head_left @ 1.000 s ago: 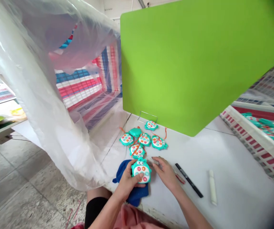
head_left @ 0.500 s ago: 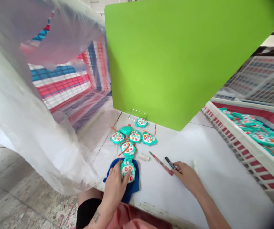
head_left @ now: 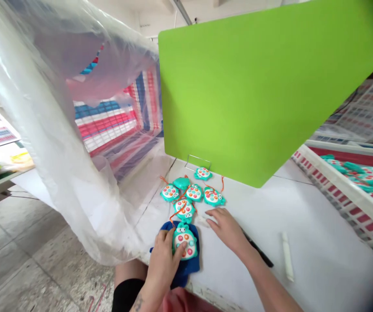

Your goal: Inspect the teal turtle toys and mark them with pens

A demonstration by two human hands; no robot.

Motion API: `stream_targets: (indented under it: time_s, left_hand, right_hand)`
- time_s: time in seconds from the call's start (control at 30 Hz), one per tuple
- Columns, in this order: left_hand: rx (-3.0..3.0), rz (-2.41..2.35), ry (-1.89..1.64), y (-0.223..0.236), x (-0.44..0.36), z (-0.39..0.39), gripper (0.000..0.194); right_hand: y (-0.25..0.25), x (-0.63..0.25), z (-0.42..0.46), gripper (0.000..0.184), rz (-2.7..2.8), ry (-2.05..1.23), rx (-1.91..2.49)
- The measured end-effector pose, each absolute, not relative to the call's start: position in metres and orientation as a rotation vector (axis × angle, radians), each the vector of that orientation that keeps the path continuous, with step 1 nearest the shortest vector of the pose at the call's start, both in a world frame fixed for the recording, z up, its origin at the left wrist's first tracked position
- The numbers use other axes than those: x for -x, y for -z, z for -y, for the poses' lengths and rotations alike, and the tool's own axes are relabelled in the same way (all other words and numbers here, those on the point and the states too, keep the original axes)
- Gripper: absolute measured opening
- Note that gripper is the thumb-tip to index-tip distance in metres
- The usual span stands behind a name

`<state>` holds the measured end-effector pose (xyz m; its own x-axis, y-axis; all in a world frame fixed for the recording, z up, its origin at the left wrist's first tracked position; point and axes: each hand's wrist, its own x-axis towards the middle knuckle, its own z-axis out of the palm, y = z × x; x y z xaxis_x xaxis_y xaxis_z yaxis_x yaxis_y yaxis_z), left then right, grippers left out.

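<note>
Holding teal frog toy (head_left: 185,243) on blue cloth (head_left: 188,273)

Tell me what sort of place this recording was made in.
Probably a small toy assembly or packing workshop: teal button toys are laid out on a white worktable, more fill a white plastic crate, and plastic sheeting hangs over a speckled concrete floor.

Left hand (head_left: 162,264) grips teal frog-shaped toy (head_left: 184,242) on blue cloth (head_left: 186,275). Right hand (head_left: 227,229), open, rests on white table (head_left: 319,242), just below cluster of matching toys (head_left: 194,193).
</note>
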<state>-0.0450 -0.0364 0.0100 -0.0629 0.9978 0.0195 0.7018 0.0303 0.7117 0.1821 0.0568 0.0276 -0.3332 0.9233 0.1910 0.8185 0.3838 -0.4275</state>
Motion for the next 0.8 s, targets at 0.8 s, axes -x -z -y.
stream_targets:
  time_s: [0.8]
  left_hand:
    - [-1.608, -1.829, -0.882, -0.021, 0.053, 0.044, 0.061]
  right_hand:
    - [-0.052, -0.155, -0.093, 0.048, 1.533, -0.843, 1.167]
